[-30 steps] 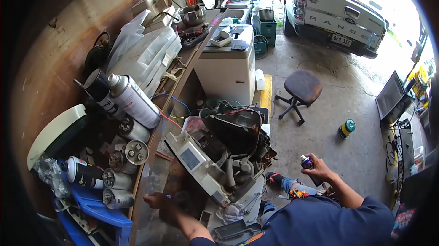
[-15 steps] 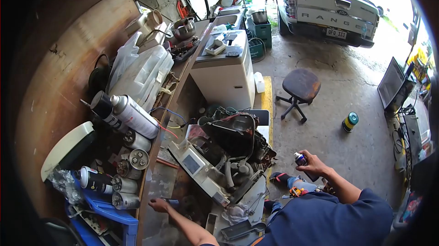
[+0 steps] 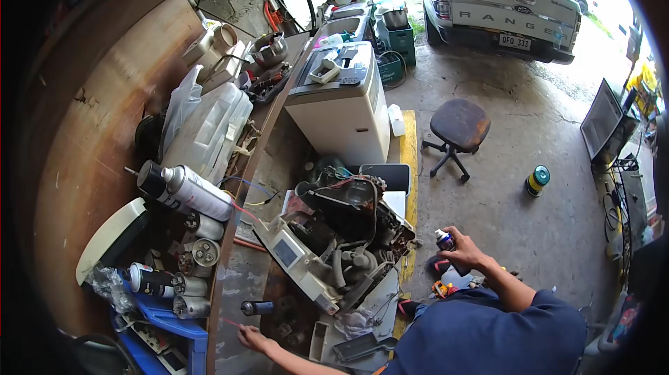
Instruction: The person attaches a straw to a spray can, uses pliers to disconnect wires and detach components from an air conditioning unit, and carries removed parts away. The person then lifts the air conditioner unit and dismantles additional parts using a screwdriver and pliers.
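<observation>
My right hand (image 3: 463, 251) is wrapped round a small spray can (image 3: 445, 241), its nozzle end upward, over the floor beside the bench. Low at the front, my left hand (image 3: 252, 338) is closed with a thin red straw (image 3: 231, 321) sticking out from its fingertips. Just above that hand, apart from it, a dark blue can (image 3: 257, 307) lies on its side. Beyond it rests an opened machine (image 3: 362, 235) with a pale control panel (image 3: 287, 252), hoses and a motor-like part exposed.
Spray cans (image 3: 202, 192), metal capacitors (image 3: 205, 252) and a blue plastic bin (image 3: 171, 326) crowd the left shelf. A washing machine (image 3: 338, 113) stands behind. On the floor are a stool (image 3: 460, 125) and a green-yellow canister (image 3: 537, 180); a pickup truck (image 3: 509, 16) is parked outside.
My left hand has drawn back from beside the dark blue can, and the red straw now shows at its fingers. My right hand has shifted slightly left with the spray can. The view has turned slightly.
</observation>
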{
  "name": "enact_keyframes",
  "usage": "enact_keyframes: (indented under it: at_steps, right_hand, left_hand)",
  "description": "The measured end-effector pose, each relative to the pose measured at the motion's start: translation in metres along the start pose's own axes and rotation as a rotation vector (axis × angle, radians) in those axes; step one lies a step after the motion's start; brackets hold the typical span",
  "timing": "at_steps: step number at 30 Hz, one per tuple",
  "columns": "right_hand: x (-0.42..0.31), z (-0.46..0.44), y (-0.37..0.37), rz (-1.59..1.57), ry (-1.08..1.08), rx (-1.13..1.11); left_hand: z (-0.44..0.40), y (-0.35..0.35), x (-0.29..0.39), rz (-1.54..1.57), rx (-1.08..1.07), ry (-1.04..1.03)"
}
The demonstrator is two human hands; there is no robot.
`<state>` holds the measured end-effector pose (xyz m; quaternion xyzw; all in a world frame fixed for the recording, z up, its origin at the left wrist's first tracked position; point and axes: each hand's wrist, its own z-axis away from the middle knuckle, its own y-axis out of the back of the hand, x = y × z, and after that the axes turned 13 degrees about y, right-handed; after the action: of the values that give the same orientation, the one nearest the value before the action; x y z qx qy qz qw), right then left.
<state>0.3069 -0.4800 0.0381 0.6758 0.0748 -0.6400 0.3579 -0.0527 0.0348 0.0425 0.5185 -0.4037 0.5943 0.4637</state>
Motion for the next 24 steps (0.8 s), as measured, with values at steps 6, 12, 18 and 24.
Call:
enact_keyframes:
  at_steps: [6,12,18,24]
  right_hand:
    - [-0.039,-0.048,0.016,-0.235,0.065,-0.179]
    - [-0.085,-0.083,0.041,-0.441,0.341,-0.42]
    - [-0.124,-0.101,0.08,-1.054,0.175,-0.409]
    - [-0.124,-0.112,0.116,-1.264,0.083,-0.444]
  left_hand:
    - [0.2,-0.011,0.036,0.066,-0.404,0.148]
    - [0.37,-0.123,0.081,-0.038,-1.096,0.213]
    - [0.437,-0.222,0.109,0.121,-1.132,0.226]
    - [0.499,-0.265,0.104,0.224,-0.937,0.144]
